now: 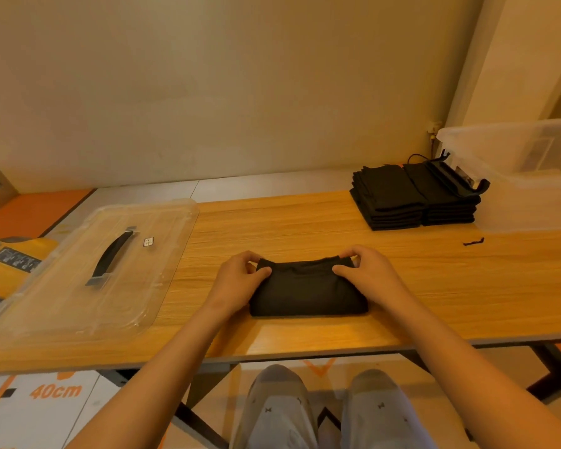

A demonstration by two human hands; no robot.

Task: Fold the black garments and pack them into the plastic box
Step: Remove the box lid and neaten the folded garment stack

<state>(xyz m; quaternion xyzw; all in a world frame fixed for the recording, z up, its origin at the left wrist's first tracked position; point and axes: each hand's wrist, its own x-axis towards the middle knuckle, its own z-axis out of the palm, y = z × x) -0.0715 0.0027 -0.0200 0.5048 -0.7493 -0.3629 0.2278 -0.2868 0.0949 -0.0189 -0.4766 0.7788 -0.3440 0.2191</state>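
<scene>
Lying near the middle of the wooden bench (305,222), close to its near edge, a folded black garment (308,291) is seen as a compact rectangular bundle. It is held at its two far corners. The far-left corner is pinched by the left hand (237,280), thumb on top and fingers curled round the edge, and the far-right corner is pinched in the same way by the right hand (370,277). Both bare forearms are stretched across the near edge of the bench. At the far right a clear plastic box (525,189) is placed, and a black latch (454,175) at its left end reaches over the nearest pile. Just left of the box a stack of folded black garments (447,199) is set, and a second stack (392,196) is pushed against its left side, so that the two touch. A small black scrap (473,242) is left on the bare wood just near of the box. On the left part of the bench a clear lid (62,303) is laid flat, with a black handle (112,254) at its middle. Below the bench, knees in grey patterned trousers (282,409) can be seen.
</scene>
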